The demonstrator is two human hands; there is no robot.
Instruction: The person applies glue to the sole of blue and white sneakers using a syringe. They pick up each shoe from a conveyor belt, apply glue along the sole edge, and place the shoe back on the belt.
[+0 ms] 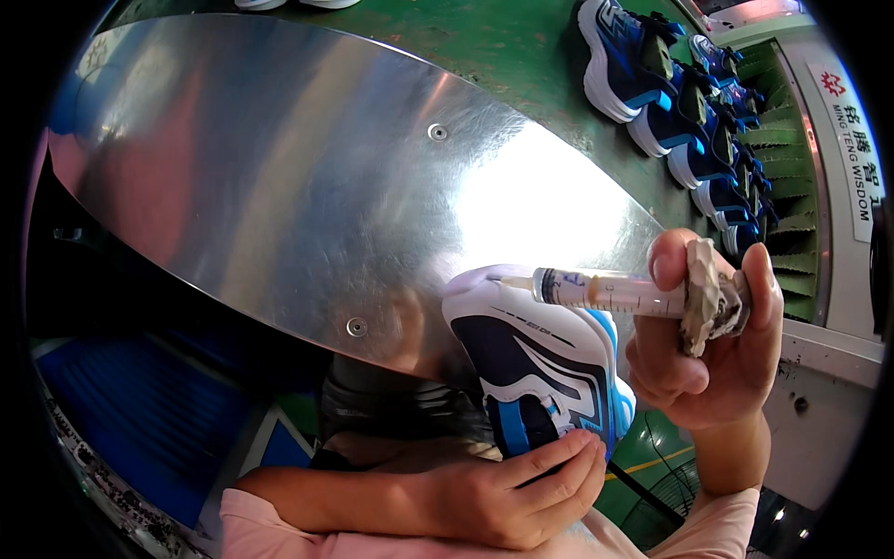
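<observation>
A sneaker point(549, 363) in white, dark navy and light blue is tilted on its side near the front edge of the metal table, toe pointing away from me. My left hand point(535, 489) grips it by the heel and opening, its fingers bent over the upper. My right hand point(712, 359) holds a clear syringe point(610, 293) with printed marks and some pale content. A crusty whitish lump point(710, 298) covers the syringe's rear end, between my thumb and fingers. The narrow tip meets, or nearly meets, the white sole edge at the toe.
The shiny metal table point(307, 177) stretches off to the left, with screws set in it. Several dark blue sneakers point(684, 121) stand in a row on the green surface point(521, 65), by a machine point(838, 177) with green flaps. A blue panel point(140, 410) lies lower left.
</observation>
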